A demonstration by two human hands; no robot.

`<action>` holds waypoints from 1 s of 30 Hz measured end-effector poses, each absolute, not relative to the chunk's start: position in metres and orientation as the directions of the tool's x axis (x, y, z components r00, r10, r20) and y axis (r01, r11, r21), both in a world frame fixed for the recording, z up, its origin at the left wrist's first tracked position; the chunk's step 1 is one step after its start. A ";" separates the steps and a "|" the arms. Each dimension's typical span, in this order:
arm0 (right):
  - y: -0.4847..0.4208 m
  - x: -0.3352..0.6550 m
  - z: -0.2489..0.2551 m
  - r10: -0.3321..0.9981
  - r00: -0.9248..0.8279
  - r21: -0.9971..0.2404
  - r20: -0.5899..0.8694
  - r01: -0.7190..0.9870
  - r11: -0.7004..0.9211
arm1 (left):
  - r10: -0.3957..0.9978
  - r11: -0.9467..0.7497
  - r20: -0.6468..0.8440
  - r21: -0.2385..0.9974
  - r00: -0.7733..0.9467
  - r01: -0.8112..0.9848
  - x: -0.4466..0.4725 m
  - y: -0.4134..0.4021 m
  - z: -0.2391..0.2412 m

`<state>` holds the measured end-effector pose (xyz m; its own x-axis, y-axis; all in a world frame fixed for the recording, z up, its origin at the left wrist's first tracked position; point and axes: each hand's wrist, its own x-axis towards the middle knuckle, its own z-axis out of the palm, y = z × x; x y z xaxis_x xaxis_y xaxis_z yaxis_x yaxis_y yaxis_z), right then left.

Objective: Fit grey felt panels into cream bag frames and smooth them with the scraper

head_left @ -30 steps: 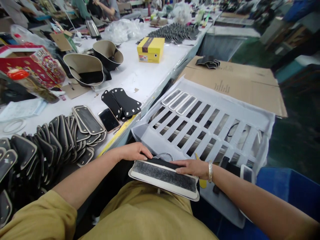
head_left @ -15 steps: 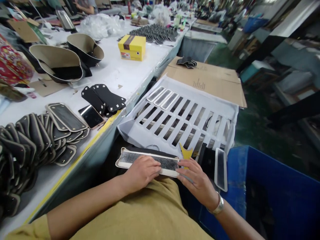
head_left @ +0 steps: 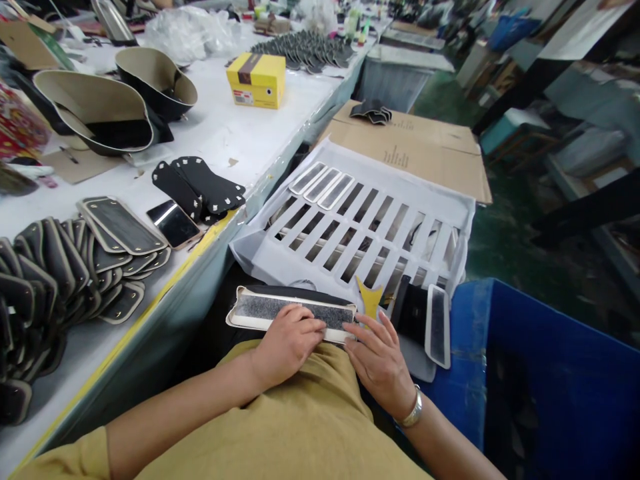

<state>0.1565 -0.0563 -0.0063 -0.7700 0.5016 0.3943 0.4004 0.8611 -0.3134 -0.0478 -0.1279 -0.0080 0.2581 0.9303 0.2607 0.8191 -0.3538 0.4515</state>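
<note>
A long cream-edged piece with a dark fuzzy strip lies across my lap. My left hand rests on its middle with the fingers curled down, pressing it. My right hand lies at the piece's right end, fingers stretched flat and touching the edge. A yellow forked tool sticks up just beyond my right fingers. A second fuzzy-strip piece lies to the right on a grey sheet.
A white slotted template holding three strips lies ahead. The white table at left carries stacked black pieces, a phone, black flaps and a yellow box. A blue bin stands at right.
My left hand moved from the piece's far edge onto its middle. My right hand drew back to the right end, and the yellow tool came into sight. The view swung right.
</note>
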 end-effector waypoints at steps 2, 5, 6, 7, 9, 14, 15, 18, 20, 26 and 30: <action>-0.058 0.156 -0.008 0.483 -0.771 -0.272 0.415 0.401 0.875 | 0.930 -0.351 0.271 0.444 0.250 0.824 -0.047 -0.128 -0.009; -0.059 0.156 -0.009 0.485 -0.765 -0.239 0.424 0.422 0.874 | 0.942 -0.319 0.246 0.445 0.229 0.837 -0.044 -0.128 -0.010; -0.060 0.156 -0.010 0.499 -0.758 -0.248 0.420 0.433 0.867 | 0.947 -0.305 0.230 0.444 0.222 0.842 -0.043 -0.128 -0.010; -0.060 0.156 -0.010 0.520 -0.746 -0.268 0.416 0.446 0.854 | 0.952 -0.294 0.217 0.443 0.217 0.847 -0.041 -0.128 -0.010; -0.061 0.154 -0.012 0.578 -0.707 -0.329 0.408 0.477 0.815 | 0.959 -0.272 0.202 0.447 0.200 0.852 -0.038 -0.128 -0.010; -0.069 0.147 -0.021 0.684 -0.591 -0.422 0.427 0.539 0.729 | 0.974 -0.215 0.172 0.504 0.147 0.837 -0.031 -0.125 -0.006; -0.071 0.146 -0.023 0.693 -0.576 -0.425 0.435 0.547 0.721 | 0.977 -0.202 0.167 0.515 0.134 0.833 -0.030 -0.124 -0.005; -0.075 0.144 -0.025 0.703 -0.549 -0.415 0.452 0.568 0.711 | 0.983 -0.163 0.157 0.537 0.091 0.828 -0.027 -0.121 -0.004; -0.077 0.143 -0.024 0.712 -0.538 -0.411 0.452 0.582 0.701 | 0.987 -0.138 0.149 0.548 0.066 0.825 -0.025 -0.119 -0.003; -0.080 0.140 -0.020 0.751 -0.511 -0.428 0.418 0.619 0.659 | 0.995 -0.060 0.101 0.563 0.003 0.824 -0.020 -0.115 0.000; -0.081 0.138 -0.020 0.797 -0.487 -0.486 0.357 0.632 0.604 | 0.998 0.000 0.048 0.569 -0.034 0.822 -0.019 -0.113 0.003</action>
